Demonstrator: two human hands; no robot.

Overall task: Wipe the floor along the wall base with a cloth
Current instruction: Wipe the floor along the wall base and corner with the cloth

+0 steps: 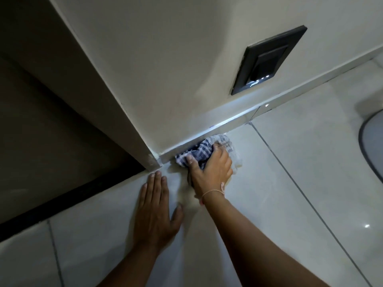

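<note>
A blue-and-white checked cloth is bunched on the pale floor tiles, pressed against the skirting strip at the foot of the cream wall. My right hand grips the cloth from above, close to the wall's outer corner. A thin string bracelet circles that wrist. My left hand lies flat on the tile with fingers spread, its fingertips just short of the corner, holding nothing.
A black wall plate with small lit dots sits low on the wall, right of the cloth. A dark doorway with a black threshold strip opens to the left. A grey rounded object shows at the right edge.
</note>
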